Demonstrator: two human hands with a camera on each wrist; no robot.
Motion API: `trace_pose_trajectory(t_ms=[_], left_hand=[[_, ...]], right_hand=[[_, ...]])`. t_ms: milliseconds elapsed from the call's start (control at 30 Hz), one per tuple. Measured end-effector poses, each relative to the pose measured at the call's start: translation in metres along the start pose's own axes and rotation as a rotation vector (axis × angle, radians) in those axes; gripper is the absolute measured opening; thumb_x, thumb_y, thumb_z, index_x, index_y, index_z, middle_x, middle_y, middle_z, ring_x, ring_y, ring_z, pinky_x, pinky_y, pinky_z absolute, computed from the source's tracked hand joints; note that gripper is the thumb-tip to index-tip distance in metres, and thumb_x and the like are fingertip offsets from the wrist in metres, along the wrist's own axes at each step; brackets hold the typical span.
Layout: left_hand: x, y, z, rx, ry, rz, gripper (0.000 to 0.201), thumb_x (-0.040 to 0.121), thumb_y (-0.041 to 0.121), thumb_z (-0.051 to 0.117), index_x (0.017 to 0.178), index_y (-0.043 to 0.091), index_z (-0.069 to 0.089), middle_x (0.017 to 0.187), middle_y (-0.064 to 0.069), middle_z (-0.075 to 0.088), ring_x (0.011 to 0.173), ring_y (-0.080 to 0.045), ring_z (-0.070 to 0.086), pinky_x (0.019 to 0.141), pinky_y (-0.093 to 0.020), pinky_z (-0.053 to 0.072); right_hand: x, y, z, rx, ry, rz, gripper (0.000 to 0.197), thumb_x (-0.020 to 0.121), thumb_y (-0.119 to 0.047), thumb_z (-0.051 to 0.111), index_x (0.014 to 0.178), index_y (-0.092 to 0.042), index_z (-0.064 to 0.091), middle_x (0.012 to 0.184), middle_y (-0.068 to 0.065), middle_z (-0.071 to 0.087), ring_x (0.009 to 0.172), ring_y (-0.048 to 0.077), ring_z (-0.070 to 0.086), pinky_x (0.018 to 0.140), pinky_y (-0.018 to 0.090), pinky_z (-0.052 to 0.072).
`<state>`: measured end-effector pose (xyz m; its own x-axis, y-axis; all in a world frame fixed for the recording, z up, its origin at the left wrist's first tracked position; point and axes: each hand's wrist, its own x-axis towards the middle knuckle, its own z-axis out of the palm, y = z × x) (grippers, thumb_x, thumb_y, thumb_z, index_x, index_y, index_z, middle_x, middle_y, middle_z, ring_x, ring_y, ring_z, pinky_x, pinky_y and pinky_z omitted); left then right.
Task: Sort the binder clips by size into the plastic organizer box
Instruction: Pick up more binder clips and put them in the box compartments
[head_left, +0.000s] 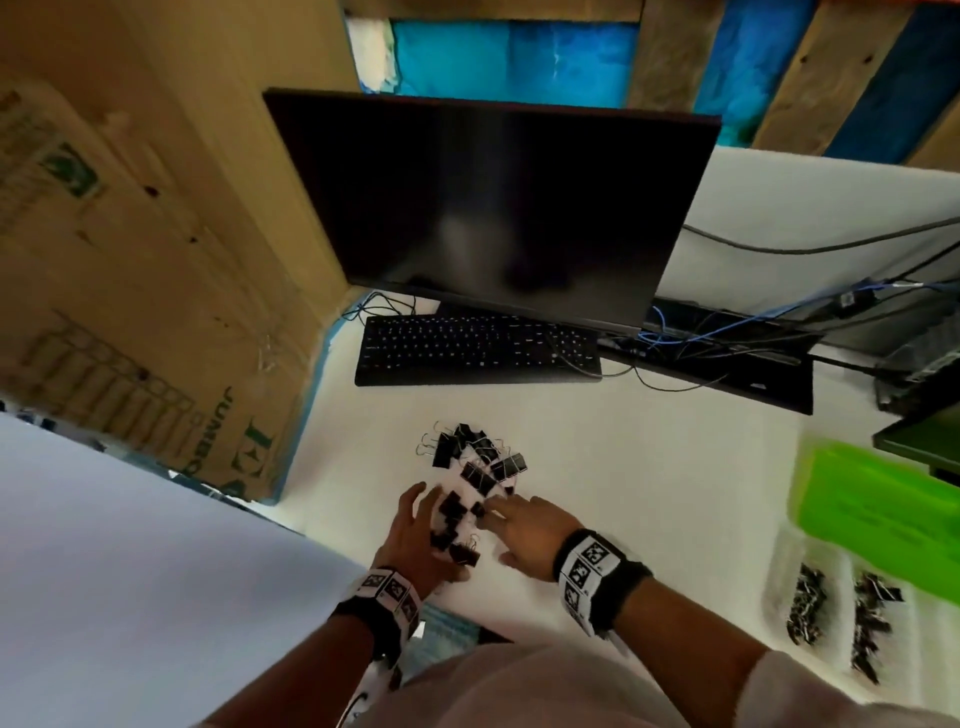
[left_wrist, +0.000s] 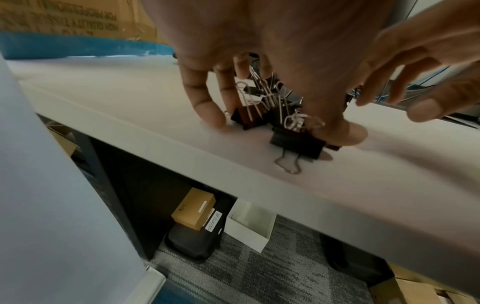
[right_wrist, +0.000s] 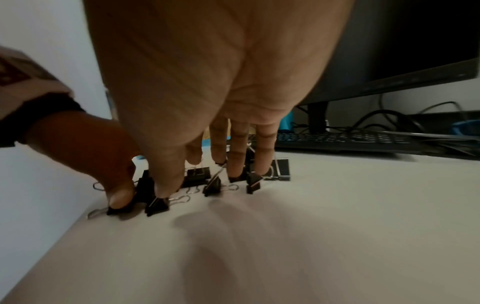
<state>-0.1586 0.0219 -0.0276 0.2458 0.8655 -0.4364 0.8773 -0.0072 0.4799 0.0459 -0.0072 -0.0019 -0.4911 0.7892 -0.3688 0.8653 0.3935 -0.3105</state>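
Black binder clips (head_left: 470, 462) lie in a loose pile on the white desk (head_left: 649, 467). My left hand (head_left: 431, 514) is spread over the pile's near end, fingers straight. Its thumb (left_wrist: 345, 133) presses beside a large clip (left_wrist: 298, 146) near the desk edge. From the right, my right hand (head_left: 498, 514) reaches in, and its straight fingertips (right_wrist: 236, 168) touch several small clips (right_wrist: 211, 185). Neither hand grips a clip. The plastic organizer box (head_left: 779, 582) stands at the far right with its green lid (head_left: 878, 514) up. Two of its compartments hold clips (head_left: 805, 608).
A black keyboard (head_left: 478, 348) and a dark monitor (head_left: 493, 208) stand behind the pile. Cables (head_left: 701, 332) trail at the back right. A large cardboard box (head_left: 130, 260) walls the left side. The desk's front edge (left_wrist: 182, 152) runs just below my left hand.
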Motion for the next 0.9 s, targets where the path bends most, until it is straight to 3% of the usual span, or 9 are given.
trace_pose_trajectory(t_ms=[133,233,400,533,633,700,767,833,900], left_hand=[[0.007,-0.01,0.006,-0.046,-0.011,0.043,0.124,0.049,0.024,0.091,0.146,0.027,0.014,0.15,0.004,0.0,0.125,-0.026,0.044,0.097,-0.037,0.049],[0.012,-0.014,0.008,-0.122,-0.008,0.049,0.119,0.05,0.016,0.091,0.144,0.028,0.019,0.148,0.009,0.003,0.122,-0.023,0.046,0.091,-0.033,0.053],[0.015,-0.007,0.011,-0.191,-0.051,0.114,0.099,0.061,0.004,0.083,0.14,0.025,0.027,0.142,0.008,0.016,0.078,-0.007,0.048,0.065,-0.011,0.047],[0.015,-0.002,0.011,-0.2,-0.049,0.166,0.096,0.069,0.003,0.078,0.142,0.032,0.022,0.141,0.013,0.016,0.085,-0.007,0.049,0.069,-0.012,0.047],[0.009,-0.007,0.003,-0.182,-0.036,0.239,0.089,0.078,-0.006,0.06,0.143,0.037,0.017,0.146,0.013,0.013,0.097,-0.007,0.049,0.071,-0.008,0.045],[0.002,-0.015,-0.006,-0.19,-0.009,0.288,0.082,0.079,0.003,0.057,0.14,0.04,0.017,0.145,0.013,0.016,0.101,-0.006,0.047,0.075,-0.011,0.046],[-0.004,-0.024,-0.014,-0.197,-0.004,0.302,0.082,0.075,0.023,0.067,0.136,0.045,0.017,0.14,0.014,0.02,0.1,-0.003,0.046,0.077,-0.015,0.047],[-0.009,-0.035,-0.017,-0.17,-0.102,0.281,0.099,0.061,0.036,0.082,0.137,0.045,0.018,0.139,0.02,0.016,0.1,-0.005,0.044,0.076,-0.015,0.049],[-0.012,-0.043,-0.015,-0.082,-0.222,0.278,0.116,0.054,0.032,0.089,0.14,0.045,0.014,0.14,0.025,0.009,0.102,-0.009,0.048,0.076,-0.017,0.051]], right_hand=[[0.008,-0.006,0.004,-0.085,0.064,0.092,0.052,0.092,-0.014,0.048,0.141,-0.012,0.031,0.152,0.014,0.022,0.137,0.033,0.025,0.11,0.049,0.024],[0.005,0.005,0.007,-0.022,0.046,0.172,0.057,0.091,-0.017,0.051,0.142,-0.013,0.027,0.154,0.015,0.016,0.139,0.032,0.022,0.112,0.047,0.023],[-0.001,0.008,0.01,0.062,0.016,0.178,0.062,0.091,-0.028,0.055,0.142,-0.014,0.024,0.153,0.011,0.02,0.135,0.03,0.029,0.108,0.043,0.031],[0.001,-0.002,0.007,0.147,0.017,0.228,0.073,0.083,-0.044,0.062,0.139,-0.017,0.023,0.154,0.006,0.014,0.132,0.032,0.033,0.1,0.047,0.04],[0.005,-0.008,0.008,0.115,-0.026,0.24,0.085,0.079,-0.054,0.062,0.142,-0.021,0.015,0.156,0.005,0.008,0.132,0.034,0.033,0.097,0.051,0.042],[0.008,-0.01,0.009,0.062,-0.04,0.238,0.089,0.08,-0.057,0.06,0.144,-0.024,0.009,0.156,0.006,0.006,0.132,0.036,0.032,0.096,0.052,0.042],[0.011,-0.013,0.009,0.019,-0.034,0.233,0.089,0.08,-0.057,0.059,0.145,-0.024,0.007,0.156,0.007,0.007,0.131,0.038,0.034,0.097,0.053,0.041],[0.014,-0.015,0.01,-0.002,-0.032,0.227,0.089,0.081,-0.056,0.059,0.145,-0.025,0.006,0.156,0.008,0.007,0.13,0.04,0.035,0.097,0.054,0.041],[0.018,-0.018,0.01,-0.028,-0.041,0.215,0.087,0.081,-0.055,0.059,0.145,-0.026,0.006,0.156,0.008,0.006,0.13,0.041,0.034,0.096,0.055,0.041]])
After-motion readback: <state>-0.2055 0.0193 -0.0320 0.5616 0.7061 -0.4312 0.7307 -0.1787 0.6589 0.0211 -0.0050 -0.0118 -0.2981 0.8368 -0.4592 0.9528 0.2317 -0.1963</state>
